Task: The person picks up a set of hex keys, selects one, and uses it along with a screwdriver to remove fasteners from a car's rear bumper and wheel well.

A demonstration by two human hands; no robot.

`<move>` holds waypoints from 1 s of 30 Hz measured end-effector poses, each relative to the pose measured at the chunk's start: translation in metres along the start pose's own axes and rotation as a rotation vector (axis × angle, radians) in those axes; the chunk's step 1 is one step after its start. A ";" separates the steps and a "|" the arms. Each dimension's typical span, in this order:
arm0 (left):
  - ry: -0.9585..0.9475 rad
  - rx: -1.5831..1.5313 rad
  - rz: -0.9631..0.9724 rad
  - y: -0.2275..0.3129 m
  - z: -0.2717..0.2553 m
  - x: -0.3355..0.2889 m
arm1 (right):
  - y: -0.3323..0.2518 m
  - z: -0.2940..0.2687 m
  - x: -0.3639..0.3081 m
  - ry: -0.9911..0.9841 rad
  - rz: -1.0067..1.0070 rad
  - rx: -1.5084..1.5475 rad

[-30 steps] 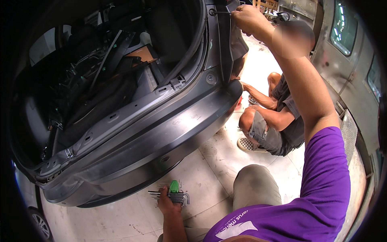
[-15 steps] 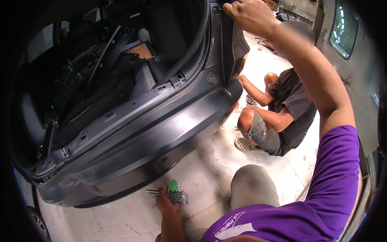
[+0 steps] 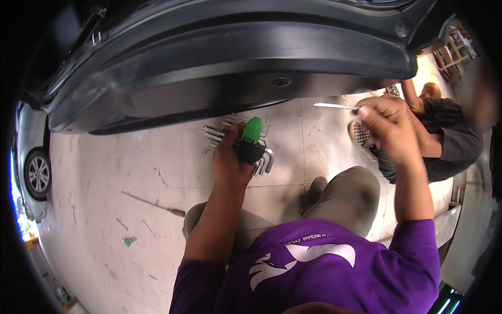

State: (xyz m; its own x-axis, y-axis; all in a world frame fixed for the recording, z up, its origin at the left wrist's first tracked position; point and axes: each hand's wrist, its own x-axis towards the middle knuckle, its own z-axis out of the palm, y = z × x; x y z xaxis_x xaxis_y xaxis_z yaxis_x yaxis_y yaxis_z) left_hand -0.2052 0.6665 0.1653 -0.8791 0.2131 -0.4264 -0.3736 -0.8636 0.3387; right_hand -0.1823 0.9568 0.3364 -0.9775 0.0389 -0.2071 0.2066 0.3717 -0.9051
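Observation:
My left hand (image 3: 228,162) is closed round a set of hex keys (image 3: 253,131) in a green and black holder, below the dark car bumper (image 3: 235,57). Bent key ends stick out on both sides of the holder. To the right, my right hand (image 3: 388,125) pinches a thin silver rod (image 3: 334,106), probably a single hex key, whose straight end points left toward the set. Its other end is hidden in my fingers. The rod is apart from both the bumper and the holder.
At the right a co-worker in dark clothes (image 3: 457,131) crouches by the bumper's corner. A long thin tool with a brown handle (image 3: 177,212) lies on the pale tiled floor, near a small green piece (image 3: 128,242). Another car's wheel (image 3: 38,174) stands at far left.
My right hand has come down from the car's upper rear corner and now shows the silver rod. My left hand has risen with the hex key set. The view has swung left and down.

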 end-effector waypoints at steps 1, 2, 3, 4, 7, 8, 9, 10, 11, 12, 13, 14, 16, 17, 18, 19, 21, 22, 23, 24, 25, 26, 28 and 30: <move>0.012 -0.043 0.001 0.000 0.002 -0.004 | 0.011 0.015 0.002 -0.050 0.126 0.047; 0.019 -0.084 0.005 0.002 0.010 -0.010 | 0.025 0.030 0.006 -0.096 0.067 0.155; 0.016 -0.130 -0.001 0.002 0.017 -0.013 | 0.036 0.040 0.008 -0.130 0.010 0.257; -0.046 -0.146 -0.006 0.002 0.018 -0.016 | 0.039 0.049 0.008 -0.133 0.021 0.363; -0.090 -0.159 0.024 0.005 0.021 -0.028 | 0.054 0.083 0.006 -0.086 -0.086 0.478; -0.082 -0.154 0.036 0.006 0.024 -0.033 | 0.058 0.093 0.004 -0.044 -0.110 0.515; -0.075 -0.149 0.047 0.007 0.029 -0.039 | 0.063 0.093 0.001 -0.053 -0.185 0.389; -0.069 -0.144 0.056 0.007 0.031 -0.042 | 0.068 0.090 -0.002 -0.059 -0.259 0.261; -0.007 -0.140 0.074 0.006 0.034 -0.043 | 0.070 0.087 -0.002 -0.067 -0.341 0.131; 0.054 -0.136 0.091 0.006 0.037 -0.043 | 0.064 0.085 -0.003 -0.039 -0.437 0.027; 0.115 -0.133 0.107 0.005 0.038 -0.043 | 0.065 0.086 -0.003 -0.023 -0.510 0.003; 0.089 -0.139 0.094 0.005 0.036 -0.044 | 0.066 0.088 -0.005 -0.006 -0.579 -0.021; 0.038 -0.150 0.066 0.005 0.031 -0.044 | 0.066 0.091 -0.007 0.008 -0.682 -0.063; 0.051 -0.146 0.067 0.004 0.031 -0.045 | 0.066 0.094 -0.008 0.015 -0.698 -0.089; 0.065 -0.142 0.068 0.003 0.031 -0.045 | 0.066 0.097 -0.010 0.022 -0.713 -0.115; 0.079 -0.137 0.069 0.003 0.031 -0.046 | 0.066 0.101 -0.011 0.030 -0.728 -0.141; 0.072 -0.129 0.056 0.003 0.029 -0.045 | 0.066 0.106 -0.011 0.048 -0.761 -0.175; 0.068 -0.124 0.050 0.004 0.028 -0.045 | 0.066 0.107 -0.012 0.052 -0.771 -0.211; 0.080 -0.121 0.062 0.004 0.029 -0.046 | 0.067 0.108 -0.012 0.053 -0.782 -0.245; 0.092 -0.116 0.074 0.003 0.031 -0.045 | 0.066 0.108 -0.013 0.080 -0.845 -0.319; 0.103 -0.108 0.084 0.003 0.033 -0.045 | 0.065 0.109 -0.013 0.109 -0.906 -0.392; 0.133 -0.064 0.108 -0.001 0.031 -0.041 | 0.064 0.105 -0.014 0.144 -0.966 -0.478; 0.188 0.035 0.148 -0.009 0.021 -0.031 | 0.072 0.104 -0.015 0.133 -1.031 -0.597; 0.259 0.109 0.092 -0.020 0.020 -0.031 | 0.087 0.104 -0.013 0.099 -1.058 -0.686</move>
State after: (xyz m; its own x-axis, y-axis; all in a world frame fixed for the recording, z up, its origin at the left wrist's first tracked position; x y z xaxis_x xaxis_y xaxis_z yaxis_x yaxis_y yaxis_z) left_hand -0.1766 0.6860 0.1886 -0.8111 0.0002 -0.5850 -0.3377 -0.8166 0.4681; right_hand -0.1473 0.8925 0.2214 -0.6562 -0.5127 0.5537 -0.7110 0.6658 -0.2261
